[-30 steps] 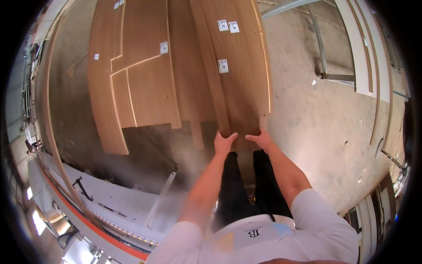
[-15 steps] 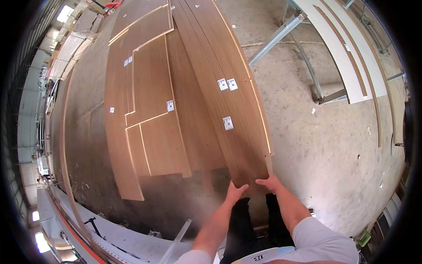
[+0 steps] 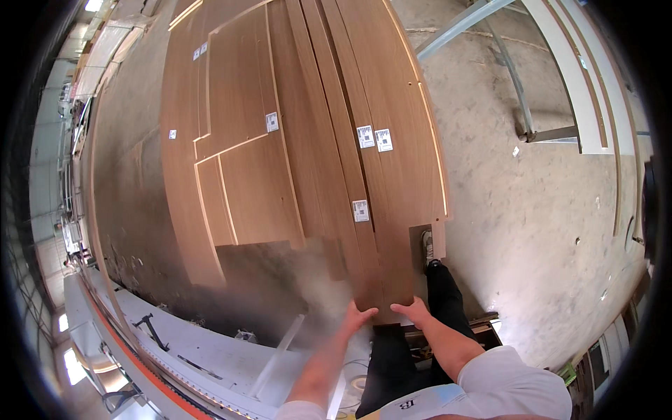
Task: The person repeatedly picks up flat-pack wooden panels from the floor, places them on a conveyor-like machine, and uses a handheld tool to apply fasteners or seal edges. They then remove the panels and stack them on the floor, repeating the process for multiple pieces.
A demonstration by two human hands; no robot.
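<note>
The left hand (image 3: 358, 314) and right hand (image 3: 413, 312) gripped the near end of a long brown wood-veneer panel (image 3: 364, 161), fingers curled over its edge. The panel lay atop other cut brown panels (image 3: 238, 154) above the concrete floor (image 3: 532, 210).

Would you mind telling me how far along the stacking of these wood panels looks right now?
Several cut brown panels already lie flat on the floor. In hand: a long narrow panel, its near end gripped by the left hand and right hand, not yet let go. White boards lean at the right, apart from the stack.
</note>
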